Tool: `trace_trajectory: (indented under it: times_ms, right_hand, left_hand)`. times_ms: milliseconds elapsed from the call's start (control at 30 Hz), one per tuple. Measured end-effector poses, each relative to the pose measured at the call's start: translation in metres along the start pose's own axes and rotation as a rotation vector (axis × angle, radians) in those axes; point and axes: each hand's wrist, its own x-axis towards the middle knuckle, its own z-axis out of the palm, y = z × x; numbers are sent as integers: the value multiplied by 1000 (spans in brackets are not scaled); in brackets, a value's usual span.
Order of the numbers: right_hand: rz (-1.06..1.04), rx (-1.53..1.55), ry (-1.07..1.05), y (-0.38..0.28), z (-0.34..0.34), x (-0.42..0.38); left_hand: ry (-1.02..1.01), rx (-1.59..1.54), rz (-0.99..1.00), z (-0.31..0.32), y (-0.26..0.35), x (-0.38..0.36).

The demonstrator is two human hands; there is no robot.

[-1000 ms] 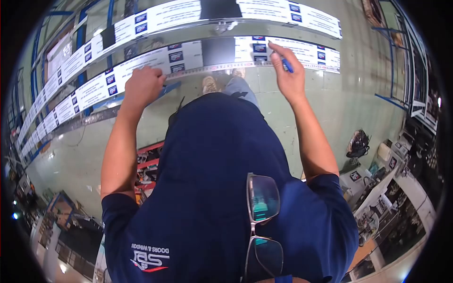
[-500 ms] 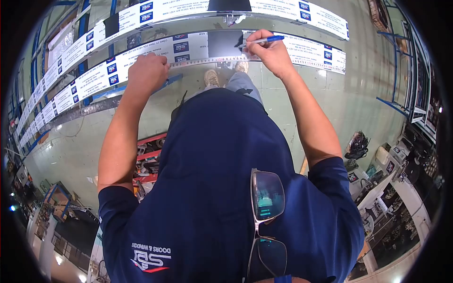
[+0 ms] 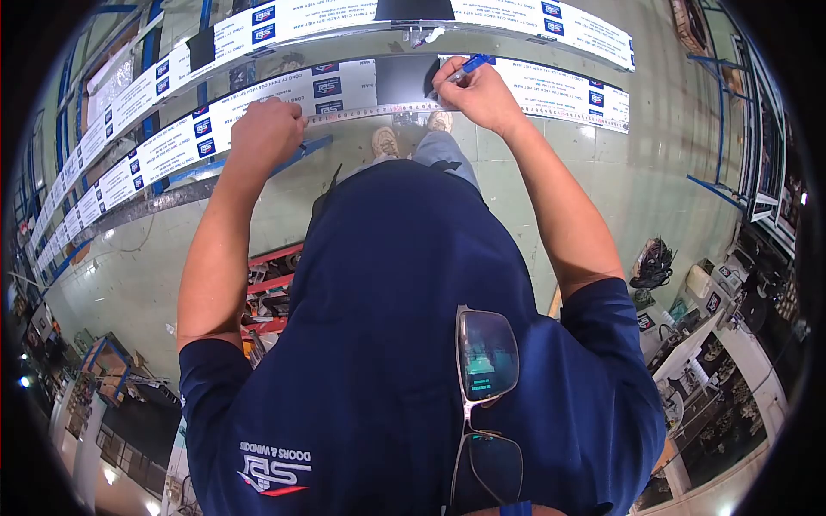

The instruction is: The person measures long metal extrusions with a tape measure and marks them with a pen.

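Note:
A long profile (image 3: 241, 105) wrapped in white printed film lies across the upper view, with a dark bare patch (image 3: 403, 81) near its middle. Along its near edge runs a measuring tape (image 3: 533, 109). My left hand (image 3: 268, 131) has its fingers closed on the profile's near edge at the left end of the tape; what lies under the fingers is hidden. My right hand (image 3: 476, 93) grips a pen with a blue cap (image 3: 475, 63), its tip low at the right side of the dark patch, close to the tape.
A second wrapped profile (image 3: 508, 15) lies beyond the first. Blue racks (image 3: 721, 62) stand at both sides. Below my left arm are red shelves (image 3: 271, 284) with tools. A black bundle (image 3: 652, 263) and machines are at the right.
My right hand has moved slightly left and turned the pen more upright, its tip now lower, nearer the tape. My left hand has barely moved.

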Motion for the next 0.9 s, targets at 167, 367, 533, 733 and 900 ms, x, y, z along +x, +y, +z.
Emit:
trace_trajectory:
  times_ms: [167, 367, 533, 733, 900]
  right_hand:
    - [8, 16, -4, 5, 1, 3]
    - [-5, 8, -28, 2, 1, 4]
    - [-64, 41, 16, 8, 6, 7]
    - [-82, 10, 18, 13, 7, 10]
    - [-69, 7, 4, 8, 7, 8]
  left_hand:
    - [19, -13, 5, 6, -3, 2]
    - [21, -2, 8, 5, -4, 2]
    - [10, 11, 18, 2, -3, 2]
    - [18, 19, 24, 2, -3, 2]
    - [10, 7, 27, 1, -3, 2]
